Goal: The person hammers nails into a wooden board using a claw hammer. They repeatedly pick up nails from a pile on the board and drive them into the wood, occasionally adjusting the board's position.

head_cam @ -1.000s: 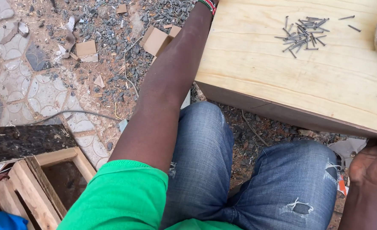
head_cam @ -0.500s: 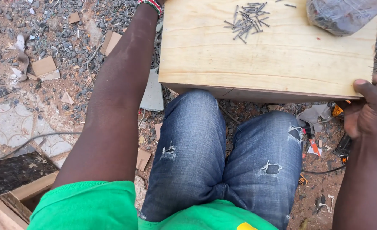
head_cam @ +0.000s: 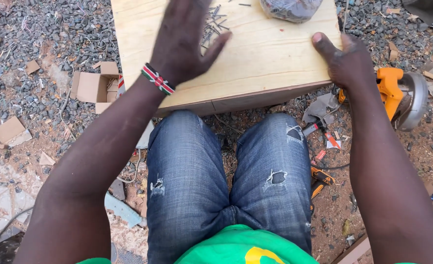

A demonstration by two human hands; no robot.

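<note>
Loose nails [head_cam: 211,24] lie scattered on the pale wooden box [head_cam: 255,63], at twelve o'clock from the knees. The left hand [head_cam: 182,39] hovers right over them, fingers spread wide, holding nothing. The right hand [head_cam: 346,61] clamps the box's three o'clock edge. A careless sweep could scatter nails into the gravel [head_cam: 45,44], or prick that open palm.

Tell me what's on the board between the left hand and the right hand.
In the head view, between the left hand and the right hand the wooden board is mostly bare; loose nails lie by the left fingers, a plastic bag at the far edge.
</note>
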